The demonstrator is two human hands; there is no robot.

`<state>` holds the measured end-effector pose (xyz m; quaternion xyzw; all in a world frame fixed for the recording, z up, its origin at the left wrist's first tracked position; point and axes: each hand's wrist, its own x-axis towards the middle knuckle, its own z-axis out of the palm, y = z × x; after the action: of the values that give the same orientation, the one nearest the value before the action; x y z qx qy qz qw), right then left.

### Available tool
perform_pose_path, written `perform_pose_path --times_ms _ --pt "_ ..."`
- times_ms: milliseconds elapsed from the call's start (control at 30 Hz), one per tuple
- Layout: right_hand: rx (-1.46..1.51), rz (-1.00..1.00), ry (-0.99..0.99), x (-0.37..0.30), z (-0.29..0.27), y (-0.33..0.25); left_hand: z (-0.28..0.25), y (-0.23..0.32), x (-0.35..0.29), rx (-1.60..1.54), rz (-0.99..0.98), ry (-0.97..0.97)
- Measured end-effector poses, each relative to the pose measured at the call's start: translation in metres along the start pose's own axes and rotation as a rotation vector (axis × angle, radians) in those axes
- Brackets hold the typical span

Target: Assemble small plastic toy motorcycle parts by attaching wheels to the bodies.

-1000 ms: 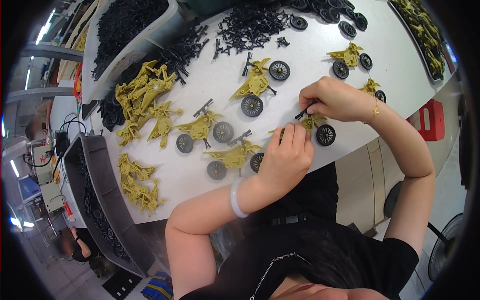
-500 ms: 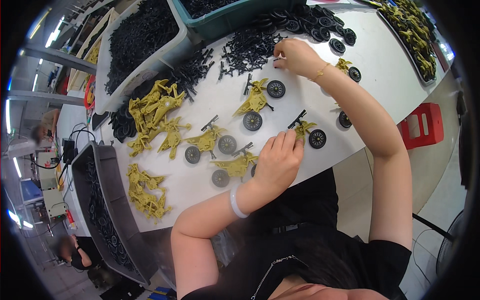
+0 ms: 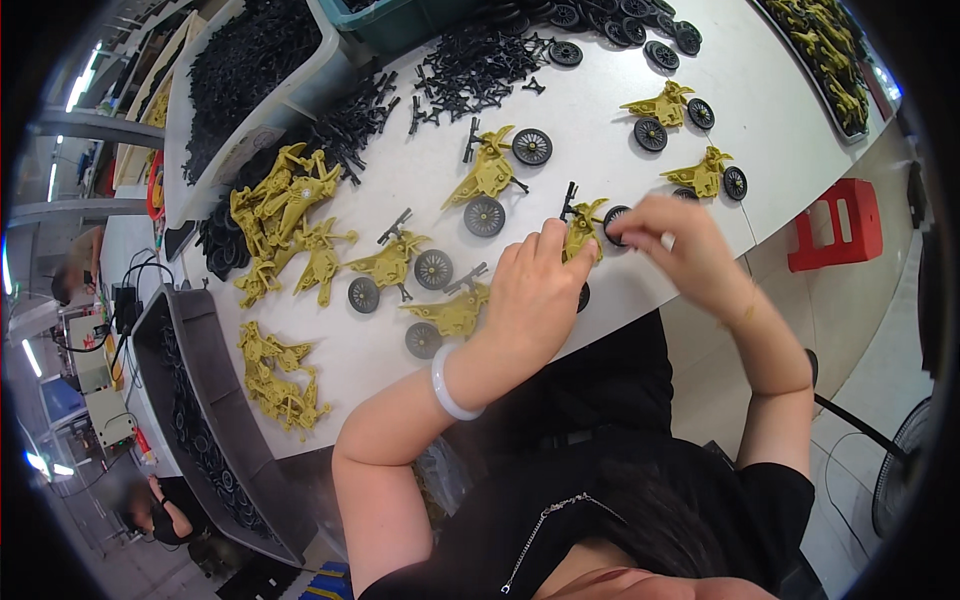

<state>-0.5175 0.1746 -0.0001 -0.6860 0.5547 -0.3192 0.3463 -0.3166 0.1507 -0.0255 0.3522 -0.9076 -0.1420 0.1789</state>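
"What is under the left hand (image 3: 530,285) and the right hand (image 3: 692,250)?"

"A white desk (image 3: 590,145). To the right of the right hand, past the desk edge, a red stool (image 3: 860,225) stands, and further right a fan (image 3: 905,480). Left of the left hand is a grey bin (image 3: 222,370); beyond it, a person (image 3: 178,515) is seated."

"How many things do you count?"

"Six toy motorbikes (image 3: 487,172) with wheels: one at the hands, three beside and beyond the left hand, two beyond the right hand. At four I see a black handlebar (image 3: 568,203). Two heaps of yellow bodies (image 3: 290,200) lie left of the left hand; their pieces I cannot count exactly. Beyond both hands are small black parts (image 3: 480,70) and many loose wheels (image 3: 632,30)."

"And the held motorbike (image 3: 583,235), which way does it point?"

"It is between the two hands, over the desk. Its front points away from the person and to the right; its long axis runs slantwise out from under the left hand, which hides the tail."

"How are the hands?"

"Apart, but near each other. The left hand is clamped on this motorbike with fingers and thumb. The right hand has its fingertips at the front wheel (image 3: 613,219); it is blurred, so whether it grips I cannot tell."
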Motion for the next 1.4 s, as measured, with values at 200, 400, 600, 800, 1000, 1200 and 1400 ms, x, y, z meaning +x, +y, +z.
perform_pose_path --times_ms 200,400,600,800,1000,1200,1400 --pt "-0.268 -0.119 0.273 -0.03 0.048 0.021 0.005 0.0 -0.003 0.088 0.042 0.03" --pt "-0.36 -0.292 0.378 -0.029 0.059 0.023 0.008 -0.001 -0.005 0.113 0.043 0.043" --pt "-0.315 -0.24 0.355 -0.029 0.062 0.022 0.006 0.0 -0.003 0.093 0.043 0.057" --pt "-0.468 -0.147 0.104 -0.011 0.05 -0.003 0.008 -0.001 -0.002 0.07 0.063 0.1" --pt "-0.583 -0.104 -0.013 -0.004 0.052 -0.018 0.0 0.001 -0.002 0.091 0.017 -0.082" --pt "-0.343 -0.039 0.135 -0.019 0.051 0.005 0.009 -0.003 -0.004 0.089 0.053 0.108" --pt "-0.444 -0.093 0.229 -0.025 0.057 0.003 0.007 -0.003 -0.003 0.058 0.055 0.094"
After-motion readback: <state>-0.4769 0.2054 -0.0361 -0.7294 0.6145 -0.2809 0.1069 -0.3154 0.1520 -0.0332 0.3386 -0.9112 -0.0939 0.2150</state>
